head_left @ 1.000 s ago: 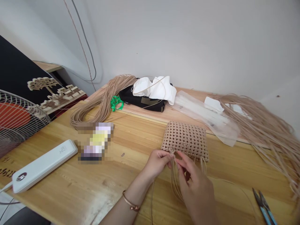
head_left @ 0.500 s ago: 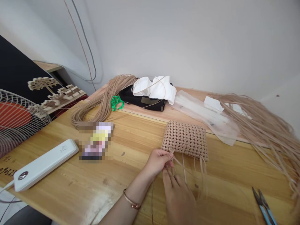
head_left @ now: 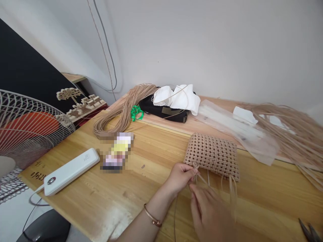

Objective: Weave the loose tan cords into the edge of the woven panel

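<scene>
A tan woven pouch (head_left: 212,153) of knotted cord lies on the wooden table, with several loose cord ends hanging from its near edge. My left hand (head_left: 182,174), a bangle on its wrist, pinches a tan cord (head_left: 196,168) close to the pouch's near left corner. Just below it, the fingers of my right hand (head_left: 209,210) are drawn together around the same cords. Motion blurs the back of the right hand, and the piece between its fingertips is partly hidden.
A white power bank (head_left: 72,171) and a blurred-out phone (head_left: 118,151) lie left. Behind are a cord bundle (head_left: 118,114), a black bag (head_left: 161,109) with white paper, and a plastic sleeve (head_left: 234,127). More cord (head_left: 287,124) lies right; scissors (head_left: 309,230) are at the lower right.
The view has swung left, so everything sits further right in the picture. My left hand keeps its pinch by the pouch corner, while my right hand has shifted slightly beneath it.
</scene>
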A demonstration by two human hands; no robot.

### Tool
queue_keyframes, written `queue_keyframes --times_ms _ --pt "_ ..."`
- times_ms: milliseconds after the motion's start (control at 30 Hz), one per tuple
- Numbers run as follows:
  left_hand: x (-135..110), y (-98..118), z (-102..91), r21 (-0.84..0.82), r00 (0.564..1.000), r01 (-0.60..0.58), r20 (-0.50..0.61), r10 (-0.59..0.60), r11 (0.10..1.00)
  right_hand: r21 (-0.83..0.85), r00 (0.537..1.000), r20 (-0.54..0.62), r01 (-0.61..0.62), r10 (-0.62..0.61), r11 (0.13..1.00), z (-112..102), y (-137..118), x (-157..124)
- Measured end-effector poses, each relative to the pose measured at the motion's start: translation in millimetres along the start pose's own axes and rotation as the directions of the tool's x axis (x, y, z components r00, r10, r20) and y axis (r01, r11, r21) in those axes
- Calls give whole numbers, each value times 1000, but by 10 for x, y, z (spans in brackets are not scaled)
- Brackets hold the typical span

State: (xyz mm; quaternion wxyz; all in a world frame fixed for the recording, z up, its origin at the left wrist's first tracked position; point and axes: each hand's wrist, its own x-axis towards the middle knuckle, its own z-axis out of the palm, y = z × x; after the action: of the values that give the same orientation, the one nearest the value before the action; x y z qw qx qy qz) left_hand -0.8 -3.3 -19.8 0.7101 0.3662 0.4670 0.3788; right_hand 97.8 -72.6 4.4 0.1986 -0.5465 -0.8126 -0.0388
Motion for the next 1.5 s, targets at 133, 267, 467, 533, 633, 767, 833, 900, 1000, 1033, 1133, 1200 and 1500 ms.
queue_keyframes --times_ms 133,267,467,533,633,767,833,900,1000,1033,1133,1200,1500 --pt "-16 24 -4 20 999 -31 29 31 999 59 967 -49 -246 249 967 -29 149 141" --pt "-25 38 -6 39 998 -42 43 40 998 165 868 234 -480 438 862 8 227 246" --pt "-14 33 -5 31 997 -57 49 56 998 449 716 507 -695 480 562 93 308 294" --pt "-12 32 -8 35 998 -48 50 46 998 564 689 581 -725 433 395 133 354 296" --pt "-10 27 -12 39 998 -36 46 34 999 657 680 623 -723 386 213 176 393 300" --pt "-3 8 -19 47 998 -43 53 40 998 730 711 569 -668 414 144 173 362 314" --pt "2 -3 -22 37 998 -46 55 44 998 745 704 577 -661 414 85 164 339 318" --pt "4 -6 -25 32 998 -45 54 43 998 748 692 596 -663 407 32 159 331 319" --pt "-3 12 -26 15 995 -37 91 36 999 752 696 612 -659 375 -5 155 343 317" --pt "-8 24 -25 4 993 -33 109 33 999 757 700 613 -653 367 -18 154 348 315" --pt "-28 62 -23 -11 992 -14 128 16 1000 768 697 612 -636 374 -71 157 355 312" --pt "-38 81 -22 -3 993 0 120 1 1000 765 683 616 -638 392 -88 166 353 311" --pt "-26 46 -15 -11 994 -9 106 10 1000 752 715 594 -656 369 61 224 380 319"
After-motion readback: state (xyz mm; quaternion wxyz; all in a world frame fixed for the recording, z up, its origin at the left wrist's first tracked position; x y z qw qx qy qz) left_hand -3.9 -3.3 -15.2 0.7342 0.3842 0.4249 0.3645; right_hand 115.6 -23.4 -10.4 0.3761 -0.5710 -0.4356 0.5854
